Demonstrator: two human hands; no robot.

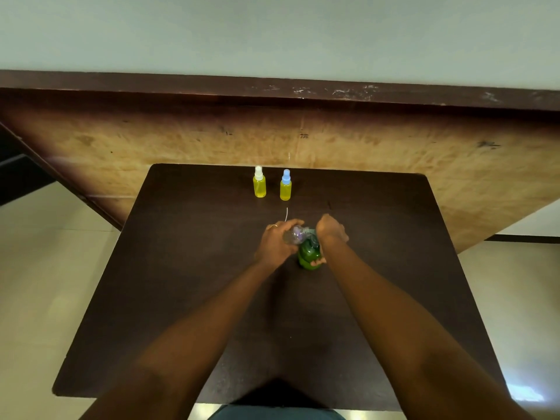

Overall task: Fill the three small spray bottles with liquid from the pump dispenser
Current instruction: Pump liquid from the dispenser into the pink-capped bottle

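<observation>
On table (181, 298) — two yellow-filled bottles (259, 187) (285, 190).

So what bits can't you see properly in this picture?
All in the head view:
- Top and nozzle of the pump dispenser: covered by the right hand.
- The clear small bottle in the left hand: blurred and partly under fingers, so its fill level is unclear.
- A thin white thing on the table: too small to identify.

Left hand (277, 241) grips clear bottle (292, 234) beside dispenser (309, 253)
</observation>
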